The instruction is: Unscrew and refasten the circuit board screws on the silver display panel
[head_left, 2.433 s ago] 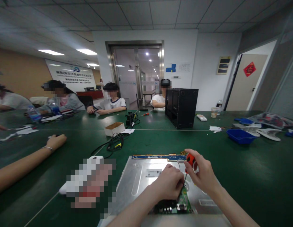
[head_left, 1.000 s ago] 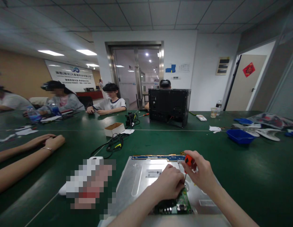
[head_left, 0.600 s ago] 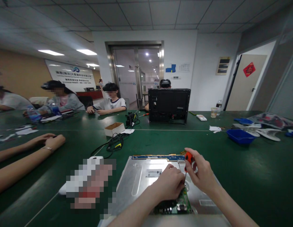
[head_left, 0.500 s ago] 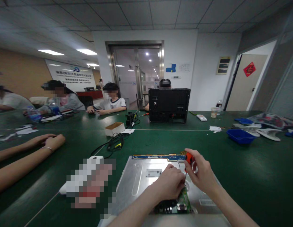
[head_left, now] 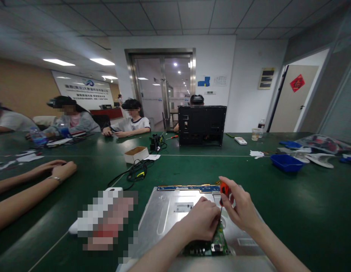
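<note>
My right hand (head_left: 241,206) grips the red-and-black handle of a screwdriver (head_left: 224,188) between thumb and fingers. The screwdriver stands nearly upright, its thin shaft pointing down at a green circuit board (head_left: 220,237). Beside the shaft, my left hand (head_left: 203,218) rests curled over the board with its fingertips pressed together. Whatever those fingertips hold is hidden, and so is the screwdriver's tip. The board sits on a silver metal panel (head_left: 153,211), which looks like the back of a display. A narrow blue circuit strip (head_left: 182,188) runs along the panel's far edge.
Left of the panel lies a white object (head_left: 100,209), partly pixelated. Black cables (head_left: 133,173) and an open cardboard box (head_left: 136,154) are beyond it. A co-worker's arms (head_left: 36,181) reach in from the left. Farther off stand a black computer case (head_left: 202,124) and a blue tray (head_left: 287,162).
My right hand shifts and regrips slightly on the screwdriver handle; my left hand stays in place. Across the table the black case has been turned broadside. A second co-worker's arm has appeared at left.
</note>
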